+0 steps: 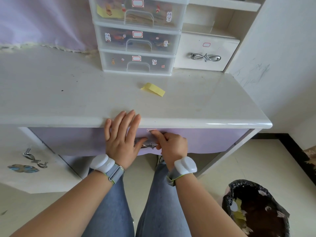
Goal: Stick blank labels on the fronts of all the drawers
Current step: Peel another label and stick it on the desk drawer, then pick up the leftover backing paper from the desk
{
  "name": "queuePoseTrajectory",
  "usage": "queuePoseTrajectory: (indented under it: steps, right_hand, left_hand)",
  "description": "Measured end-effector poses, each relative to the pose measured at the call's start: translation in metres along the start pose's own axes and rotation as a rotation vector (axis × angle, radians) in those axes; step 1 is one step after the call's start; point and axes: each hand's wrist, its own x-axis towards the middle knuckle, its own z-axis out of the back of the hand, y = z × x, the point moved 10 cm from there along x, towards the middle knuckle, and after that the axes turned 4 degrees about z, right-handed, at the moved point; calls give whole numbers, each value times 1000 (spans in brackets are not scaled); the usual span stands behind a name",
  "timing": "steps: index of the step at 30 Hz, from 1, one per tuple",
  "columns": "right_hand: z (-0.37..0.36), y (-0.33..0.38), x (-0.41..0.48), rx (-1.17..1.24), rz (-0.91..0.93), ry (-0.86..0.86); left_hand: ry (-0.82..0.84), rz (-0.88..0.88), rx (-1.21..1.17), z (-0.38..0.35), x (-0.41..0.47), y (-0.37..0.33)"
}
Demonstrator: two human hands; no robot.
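A red-bordered blank label [151,130] sits at the top middle of the lilac desk drawer front [205,141]. My right hand [169,142] is curled, its forefinger tip pressing on the label's lower edge. My left hand [122,134] lies flat with fingers spread over the desk edge and the drawer front, holding nothing. The three clear plastic drawers each carry a label: top [137,3], middle [137,34], bottom [136,58]. The small white drawer [207,53] at the right also has a label [206,44]. The lilac drawer's metal handle [148,145] is partly hidden by my hands.
A yellow backing strip [153,89] lies on the white desk top [68,93]. A white cabinet door with a metal handle [35,159] stands at the lower left. A black-lined waste bin [254,209] sits on the floor at the right. My knees are under the desk.
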Motion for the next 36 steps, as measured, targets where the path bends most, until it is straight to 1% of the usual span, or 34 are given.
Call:
queuePoseTrajectory:
  steps: [1, 2, 3, 5, 6, 9, 11, 13, 17, 18, 20, 24, 27, 30, 32, 34, 36]
  right_hand:
    - [1, 3, 0, 8, 20, 15]
    - [5, 7, 0, 3, 79, 3]
    - [15, 16, 0, -38, 204, -63]
    - [42, 43, -13, -129, 534, -287]
    - [53, 54, -22, -128, 646, -376]
    - [75, 94, -33, -136, 847, -547]
    - [81, 123, -22, -207, 896, -590]
    - [76, 142, 10, -252, 824, -508]
    - [38, 136, 87, -361, 555, -129]
    - [31, 129, 98, -347, 499, -66]
    - [24, 117, 108, -285, 409, -1]
    - [14, 119, 102, -378, 446, 70]
    - [14, 121, 98, -356, 434, 94]
    - [20, 121, 96, -266, 383, 84]
    - [27, 119, 91, -163, 354, 49]
    - [37, 112, 89, -41, 320, -12]
    - [54, 103, 86, 66, 270, -103]
  left_hand:
    - [8, -1, -5, 0, 0, 0]
    - [15, -3, -10, 0, 0, -1]
    - [18, -4, -13, 1, 0, -1]
    - [13, -1, -14, 2, 0, -1]
    - [6, 0, -7, 3, 1, 0]
    - [-12, 2, 13, 1, 1, 0]
    - [-26, 7, 19, 0, 1, 0]
    - [-31, 14, 14, 0, 2, -1]
    - [-80, 88, -26, 6, 11, 0]
    - [-98, 112, -35, 8, 13, 0]
    - [-112, 130, -45, 9, 17, -1]
    - [-98, 133, -88, 7, 15, -1]
    - [-65, 98, -105, 6, 12, 0]
    - [-27, 47, -85, 7, 12, 2]
    - [16, 10, -73, 10, 12, 4]
    - [76, -9, -67, 10, 10, 3]
    - [115, 37, -91, 14, 12, 1]
